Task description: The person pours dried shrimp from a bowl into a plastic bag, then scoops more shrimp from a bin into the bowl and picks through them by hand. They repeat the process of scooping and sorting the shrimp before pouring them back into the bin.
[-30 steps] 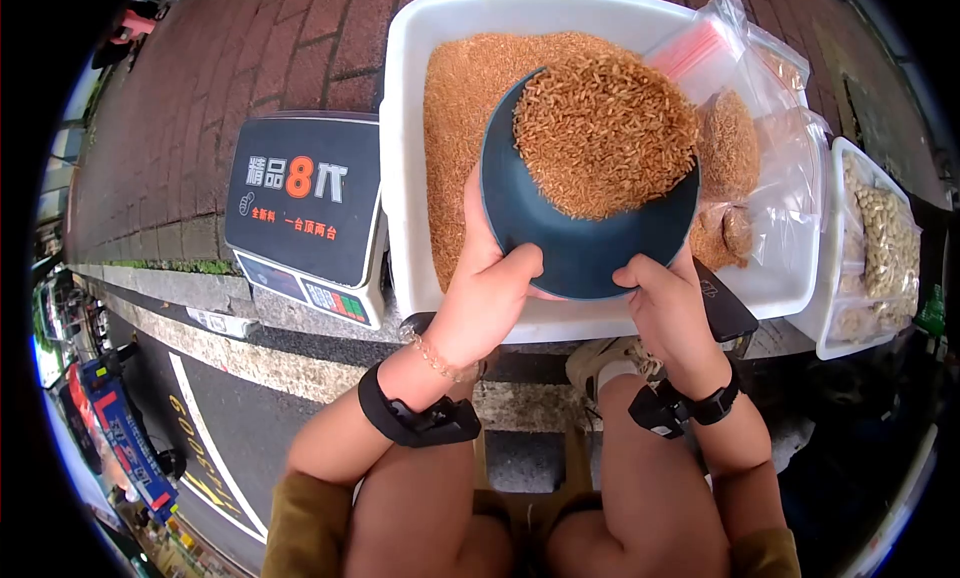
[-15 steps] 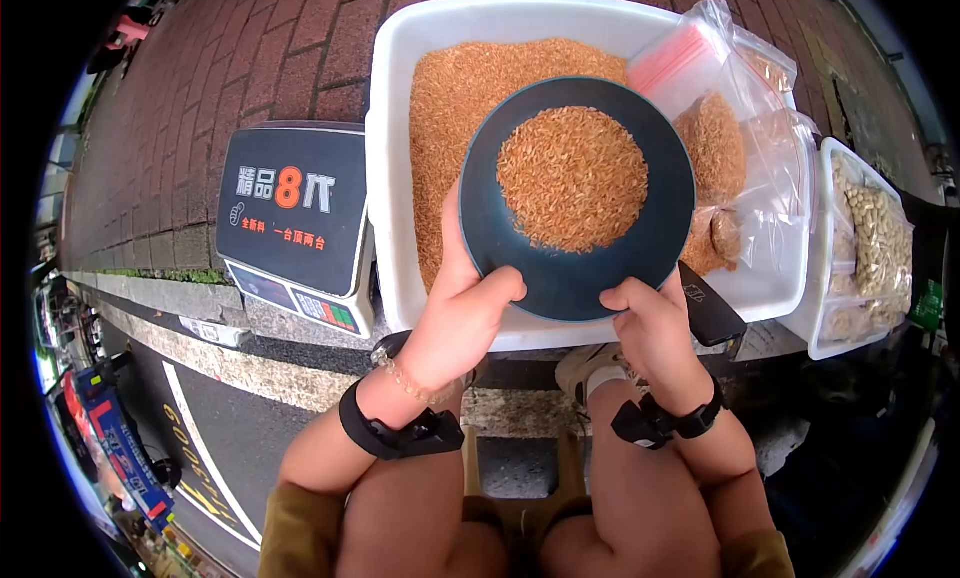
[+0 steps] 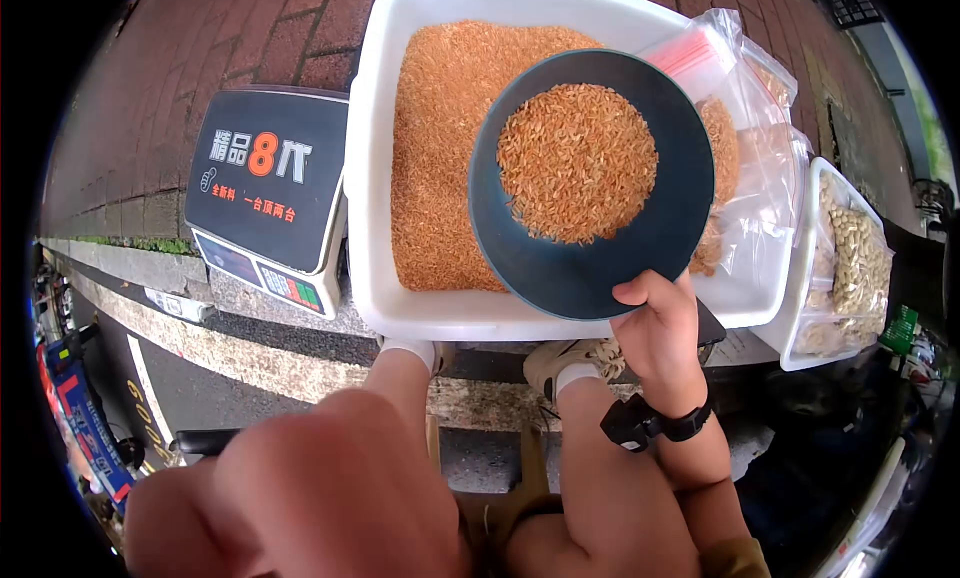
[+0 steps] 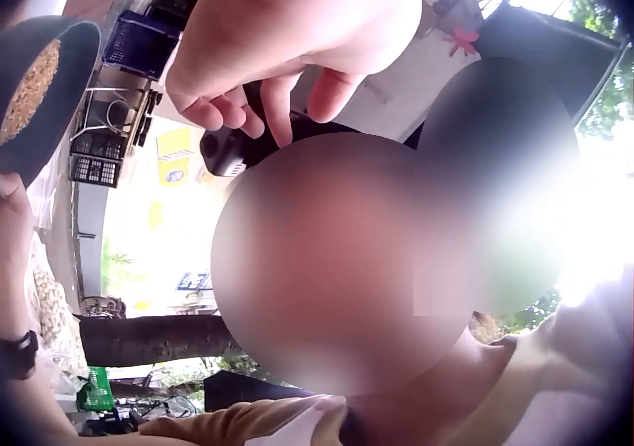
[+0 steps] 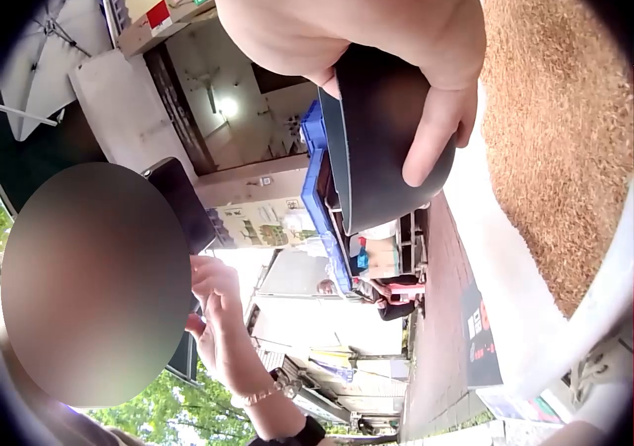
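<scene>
R hand [image 3: 660, 323] has a firm grip on the near edge of the bowl [image 3: 600, 278], thumb on the rim, fingers curled beneath. L hand [image 4: 287, 40] is apart from R hand and off the bowl, raised close to the person's head, fingers bent loosely; a dark device [image 4: 223, 152] is seen just beyond the fingertips, contact n/c (can't tell). Bowl is held over the tub [image 3: 372, 178], approx. mid to R side, open side up; exact tilt n/c. Progress, as far as visible: bowl is loaded, w/ a rounded heap of grain [image 3: 578, 163] in its middle and bare wall all round. The heap sits in the bowl, not in a bag or on the scale [image 3: 265, 168], which stands just beside the tub's L side. Outstanding qty: a large bed of loose grain lies in the tub, mostly L of the bowl. Clear bags [image 3: 770, 178] lie at the tub's R end, partly behind the bowl; at least one appears to hold similar brown grain, count n/c. Side tub [image 3: 793, 338], adj. on R, contains bagged pale goods [image 3: 855, 268], type unconfirmed. Overall % complete can't be determined from these views.
</scene>
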{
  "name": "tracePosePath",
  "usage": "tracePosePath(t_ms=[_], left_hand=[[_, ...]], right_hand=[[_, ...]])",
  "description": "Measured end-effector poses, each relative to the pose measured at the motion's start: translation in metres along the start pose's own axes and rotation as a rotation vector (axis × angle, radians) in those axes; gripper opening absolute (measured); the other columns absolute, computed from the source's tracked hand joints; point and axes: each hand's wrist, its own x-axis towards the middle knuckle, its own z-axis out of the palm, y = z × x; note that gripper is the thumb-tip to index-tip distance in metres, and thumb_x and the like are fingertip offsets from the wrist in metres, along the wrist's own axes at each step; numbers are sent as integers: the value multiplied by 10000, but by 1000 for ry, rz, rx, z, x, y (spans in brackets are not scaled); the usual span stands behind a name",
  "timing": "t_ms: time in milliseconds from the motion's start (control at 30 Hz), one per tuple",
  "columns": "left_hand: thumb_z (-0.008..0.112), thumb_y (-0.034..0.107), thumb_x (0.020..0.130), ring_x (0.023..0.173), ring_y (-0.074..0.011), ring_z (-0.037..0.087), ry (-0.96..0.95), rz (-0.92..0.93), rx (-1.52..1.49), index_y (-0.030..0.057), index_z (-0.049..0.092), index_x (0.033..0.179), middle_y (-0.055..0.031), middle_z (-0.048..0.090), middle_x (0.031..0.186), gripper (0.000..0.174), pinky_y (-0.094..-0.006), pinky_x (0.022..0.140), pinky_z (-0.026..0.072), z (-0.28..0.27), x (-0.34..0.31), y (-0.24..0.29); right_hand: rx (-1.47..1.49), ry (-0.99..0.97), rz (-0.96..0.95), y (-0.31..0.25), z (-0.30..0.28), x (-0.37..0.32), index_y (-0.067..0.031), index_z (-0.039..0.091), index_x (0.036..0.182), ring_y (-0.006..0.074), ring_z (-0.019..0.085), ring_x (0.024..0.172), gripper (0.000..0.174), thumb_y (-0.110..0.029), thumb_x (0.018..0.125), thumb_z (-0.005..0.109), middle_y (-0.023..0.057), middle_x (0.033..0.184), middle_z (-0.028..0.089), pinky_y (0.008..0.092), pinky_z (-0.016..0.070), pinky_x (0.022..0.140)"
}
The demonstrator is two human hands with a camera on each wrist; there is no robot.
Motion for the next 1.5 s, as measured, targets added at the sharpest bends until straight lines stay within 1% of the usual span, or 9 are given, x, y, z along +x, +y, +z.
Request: tracePosePath(t_ms=[67, 133, 233, 400, 467, 733, 800, 1233, 1500], left_hand=[[551, 217, 825, 749, -97, 434, -86, -17, 17, 181, 539, 741, 10, 452, 844, 92, -225, 626, 399, 8, -4, 2], [554, 212, 822, 744, -97, 434, -137, -26, 25, 178, 537, 741, 9, 452, 840, 90, -224, 625, 399, 12, -3, 0], [558, 205, 818, 735, -97, 434, -154, -35, 47, 173, 534, 742, 8, 452, 834, 86, -223, 624, 399, 15, -3, -4], [565, 194, 811, 721, -98, 435, -108, -57, 90, 166, 528, 743, 6, 453, 824, 83, -221, 622, 400, 16, -6, -5], [568, 190, 809, 716, -98, 435, -87, -63, 105, 163, 526, 744, 6, 453, 820, 82, -220, 622, 400, 16, -7, -6], [579, 171, 798, 693, -99, 437, -25, -97, 160, 151, 517, 746, 3, 453, 804, 84, -217, 619, 400, 16, -10, -5], [581, 167, 796, 688, -99, 437, -14, -101, 170, 148, 515, 746, 2, 453, 800, 85, -216, 618, 400, 16, -10, -4], [599, 138, 778, 652, -100, 439, 38, -118, 219, 129, 500, 749, -2, 454, 774, 103, -210, 613, 401, 12, -10, 0], [610, 120, 768, 629, -100, 440, 62, -127, 243, 117, 491, 751, -5, 455, 758, 120, -207, 610, 402, 10, -12, 2]], right_hand=[[-9, 3, -13, -2, 0, 1, -36, 455, 1108, 223, 508, 999, 518, 109, 619, 366, 88, 1065, 521, 353, 399, 877], [16, 26, 32, -3, 2, 2, -91, 433, 1121, 163, 499, 912, 544, 158, 639, 383, 40, 1000, 505, 278, 393, 800], [30, 29, 29, -4, 7, 3, -91, 439, 1112, 160, 500, 896, 536, 154, 637, 388, 40, 986, 507, 268, 395, 789], [1, 34, 44, -5, 5, 4, -93, 436, 1116, 161, 508, 894, 538, 154, 641, 387, 46, 988, 511, 263, 402, 780], [-8, 33, 25, -3, 3, 3, -53, 421, 1147, 224, 499, 1007, 561, 118, 615, 369, 73, 1075, 504, 345, 402, 872], [10, 4, 12, -2, 1, 5, -53, 431, 1122, 224, 506, 986, 542, 130, 617, 359, 71, 1053, 509, 339, 406, 864], [34, 2, 41, -4, 2, 5, -83, 424, 1129, 162, 510, 916, 537, 157, 650, 388, 50, 1013, 514, 270, 406, 786], [37, 24, 38, -5, 2, 6, -76, 429, 1115, 162, 507, 913, 524, 155, 647, 383, 45, 1015, 510, 267, 403, 787], [5, 38, 63, -4, 2, 6, -90, 436, 1108, 147, 503, 888, 524, 155, 647, 396, 35, 986, 511, 256, 404, 749]])
